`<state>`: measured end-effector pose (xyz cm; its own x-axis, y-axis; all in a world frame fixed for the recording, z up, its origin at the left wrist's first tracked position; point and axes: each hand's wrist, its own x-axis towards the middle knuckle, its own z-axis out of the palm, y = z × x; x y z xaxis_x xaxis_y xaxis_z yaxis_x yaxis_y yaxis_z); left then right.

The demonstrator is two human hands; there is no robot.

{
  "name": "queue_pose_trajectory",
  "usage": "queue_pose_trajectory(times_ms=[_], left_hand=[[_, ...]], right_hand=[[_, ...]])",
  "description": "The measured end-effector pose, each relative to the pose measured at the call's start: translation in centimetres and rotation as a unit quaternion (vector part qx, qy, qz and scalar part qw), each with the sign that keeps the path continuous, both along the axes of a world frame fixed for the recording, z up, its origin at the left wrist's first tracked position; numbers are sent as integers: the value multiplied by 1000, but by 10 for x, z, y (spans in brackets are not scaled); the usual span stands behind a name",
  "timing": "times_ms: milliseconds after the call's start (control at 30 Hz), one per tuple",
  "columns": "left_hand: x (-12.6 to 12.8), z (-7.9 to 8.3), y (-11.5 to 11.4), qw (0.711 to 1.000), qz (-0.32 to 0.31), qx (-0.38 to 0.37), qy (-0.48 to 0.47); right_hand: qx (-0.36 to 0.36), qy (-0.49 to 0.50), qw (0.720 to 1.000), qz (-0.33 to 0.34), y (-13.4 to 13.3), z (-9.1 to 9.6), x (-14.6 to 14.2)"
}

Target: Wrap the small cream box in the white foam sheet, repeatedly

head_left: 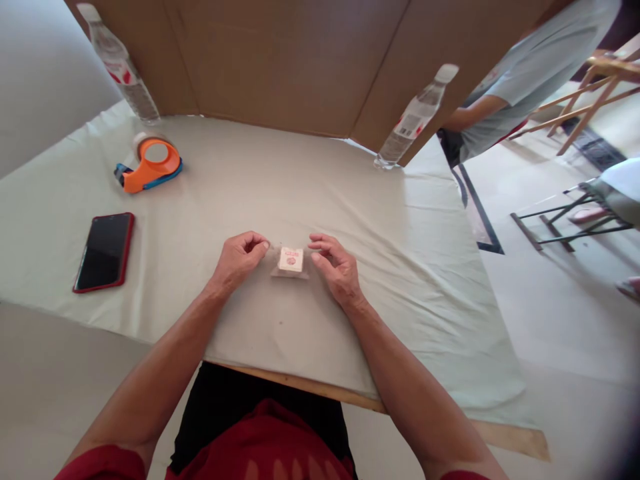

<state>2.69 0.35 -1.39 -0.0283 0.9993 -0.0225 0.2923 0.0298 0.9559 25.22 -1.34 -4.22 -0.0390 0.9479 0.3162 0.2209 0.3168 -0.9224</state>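
Note:
A small pale square block (291, 260) with red printing on top lies on the cloth in front of me, in a clear plastic wrapper (290, 274) whose edge shows along the near side. To its left is my left hand (242, 257), thumb and index finger pinched together by the wrapper's upper left corner. Whether a bit of the plastic is between those fingertips, I cannot tell. My right hand (336, 265) rests just right of the block, thumb and fingers apart, holding nothing.
A pale green cloth (260, 173) covers the table. An orange tape dispenser (155, 163) and a red-edged phone (104, 252) lie at left. Two water bottles (123, 67) (417, 117) stand against a cardboard screen (285, 60). Beyond it at right is another person (530, 73).

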Motion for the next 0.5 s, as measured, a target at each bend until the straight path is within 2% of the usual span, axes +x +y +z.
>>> queue_pose_trajectory(times_ms=[167,333,500], left_hand=[[1,7,-2,1000,-16,-7,22],[-1,9,-5,995,-78,-15,63],[5,1,-8,975,-130,56,171]], right_hand=[[28,-49,997,58,-6,5,-2],[45,-95,990,91,-7,4,-7],[63,-124,987,79,-2,4,-12]])
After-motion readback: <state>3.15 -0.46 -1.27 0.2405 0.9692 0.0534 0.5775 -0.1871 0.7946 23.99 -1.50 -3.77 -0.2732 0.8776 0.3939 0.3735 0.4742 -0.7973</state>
